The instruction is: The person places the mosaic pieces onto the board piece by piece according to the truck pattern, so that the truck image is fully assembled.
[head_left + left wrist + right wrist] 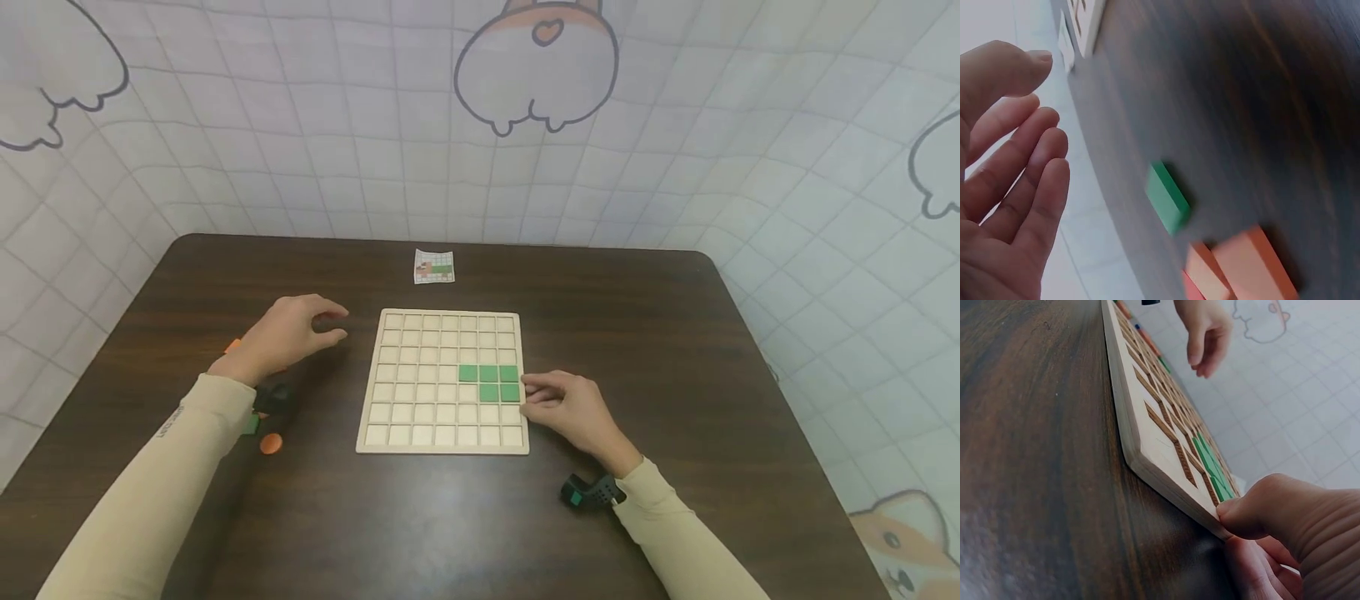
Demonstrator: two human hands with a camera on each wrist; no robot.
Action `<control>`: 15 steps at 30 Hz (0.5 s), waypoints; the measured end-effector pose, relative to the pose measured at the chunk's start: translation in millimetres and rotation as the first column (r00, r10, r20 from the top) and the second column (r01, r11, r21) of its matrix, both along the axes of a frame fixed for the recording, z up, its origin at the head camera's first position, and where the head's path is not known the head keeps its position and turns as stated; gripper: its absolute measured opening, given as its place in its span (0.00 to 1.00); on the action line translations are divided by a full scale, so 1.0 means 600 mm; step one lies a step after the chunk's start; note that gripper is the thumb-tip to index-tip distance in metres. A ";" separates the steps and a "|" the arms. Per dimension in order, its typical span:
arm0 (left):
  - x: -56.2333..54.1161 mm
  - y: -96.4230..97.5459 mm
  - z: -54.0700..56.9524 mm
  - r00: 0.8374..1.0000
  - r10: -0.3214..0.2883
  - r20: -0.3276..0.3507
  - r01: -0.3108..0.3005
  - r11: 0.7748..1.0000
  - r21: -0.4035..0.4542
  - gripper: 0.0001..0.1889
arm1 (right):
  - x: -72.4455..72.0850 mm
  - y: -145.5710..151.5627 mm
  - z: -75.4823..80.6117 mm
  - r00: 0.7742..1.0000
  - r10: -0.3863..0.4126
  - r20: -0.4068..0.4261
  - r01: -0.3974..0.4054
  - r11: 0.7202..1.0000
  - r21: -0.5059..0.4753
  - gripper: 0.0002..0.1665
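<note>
Grid board [423, 414], on table [420, 533] (five green tiles [488, 374] seated, filling apparently under way), is edge-pinched by right hand [566, 408]; by left hand [288, 333], loosely spread, empty, a loose tile [1166, 197] presumably must be fetched.

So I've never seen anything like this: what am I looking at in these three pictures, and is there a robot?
No robot here: these are a person's two bare hands. The widest picture comes from a camera worn on the head, looking forward and down. The other two come from cameras on the wrists, each watching one hand's work up close.

On the dark table lies a pale gridded board with five green tiles in it, toward its right side. Beyond it is a small printed card. Loose pieces, including a green block and an orange disc, lie near the left sleeve.

The right hand grips the board's right edge with thumb and fingers. The left hand is raised above the table, holding nothing.
</note>
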State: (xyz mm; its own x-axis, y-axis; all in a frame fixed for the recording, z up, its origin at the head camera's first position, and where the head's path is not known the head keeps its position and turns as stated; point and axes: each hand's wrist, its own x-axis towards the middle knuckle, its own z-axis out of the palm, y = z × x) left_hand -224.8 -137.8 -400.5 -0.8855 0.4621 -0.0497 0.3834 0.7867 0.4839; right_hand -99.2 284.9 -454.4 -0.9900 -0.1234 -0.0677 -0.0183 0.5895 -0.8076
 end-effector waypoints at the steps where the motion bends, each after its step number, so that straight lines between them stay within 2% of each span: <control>1: 0.000 -0.006 -0.001 1.000 0.009 0.007 -0.009 1.000 -0.005 0.23 | 0.002 0.001 -0.002 1.000 -0.003 0.001 0.003 1.000 -0.002 0.25; 9: -0.005 -0.048 -0.016 0.996 0.084 0.040 -0.082 0.996 -0.034 0.25 | 0.003 -0.001 -0.001 1.000 -0.007 -0.023 0.007 1.000 0.002 0.24; 15: -0.009 -0.064 -0.030 0.994 0.090 0.058 -0.088 0.995 -0.039 0.26 | 0.002 -0.001 -0.002 0.999 -0.002 -0.034 0.002 1.000 0.000 0.23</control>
State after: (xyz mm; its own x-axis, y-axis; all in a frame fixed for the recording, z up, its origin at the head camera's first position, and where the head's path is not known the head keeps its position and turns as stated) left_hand -230.1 -176.0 -418.2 -0.9181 0.3781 -0.1189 0.2822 0.8342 0.4738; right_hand -98.1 284.1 -455.5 -0.9920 -0.1211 -0.0342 -0.0441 0.5894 -0.8066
